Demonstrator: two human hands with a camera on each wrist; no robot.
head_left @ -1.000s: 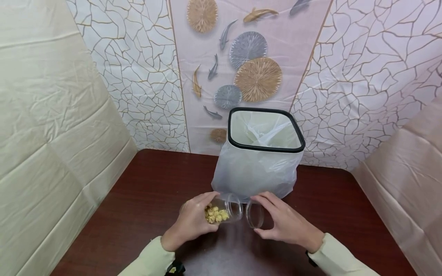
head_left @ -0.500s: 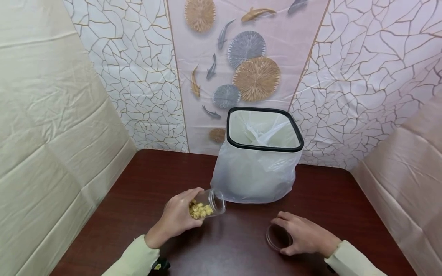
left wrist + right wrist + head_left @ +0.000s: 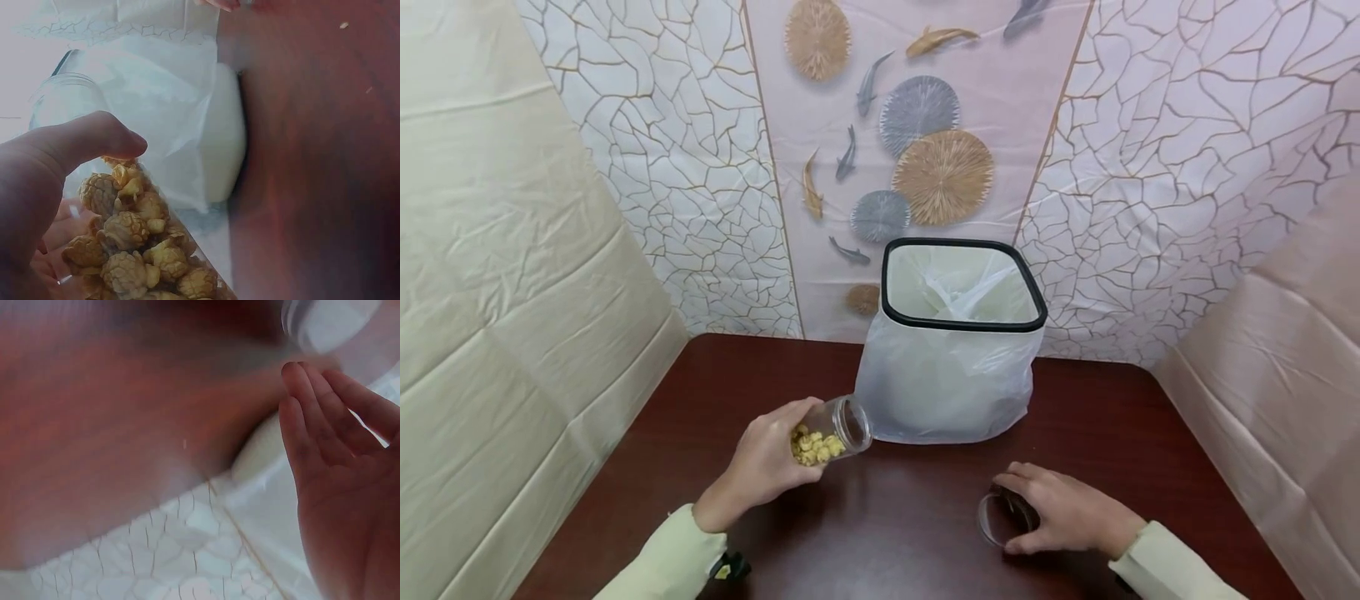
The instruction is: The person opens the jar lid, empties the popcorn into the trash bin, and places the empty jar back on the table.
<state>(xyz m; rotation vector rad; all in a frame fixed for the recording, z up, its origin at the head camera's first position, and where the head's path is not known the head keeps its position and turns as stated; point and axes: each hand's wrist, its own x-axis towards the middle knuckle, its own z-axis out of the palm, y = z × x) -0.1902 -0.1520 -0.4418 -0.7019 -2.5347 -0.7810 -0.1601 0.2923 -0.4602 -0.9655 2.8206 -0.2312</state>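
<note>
My left hand holds a clear plastic jar partly filled with yellowish popcorn. The jar lies tilted above the table, its uncovered mouth to the right. In the left wrist view the thumb crosses the jar and the popcorn shows through its wall. Farther right, my right hand grips a round clear lid low over or on the table, fingers at its far edge and thumb at the near one. The blurred right wrist view shows the hand's fingers fairly straight, with a clear round rim beyond the fingertips.
A bin with a black rim and a white plastic liner stands behind the hands, near the table's back edge. The dark red-brown table is bounded by patterned cloth at the back and beige cloth at the sides.
The hands have moved apart: the left with the jar leftward, the right with the lid rightward and down to the table. Over the last half second the right hand has hardly moved.
</note>
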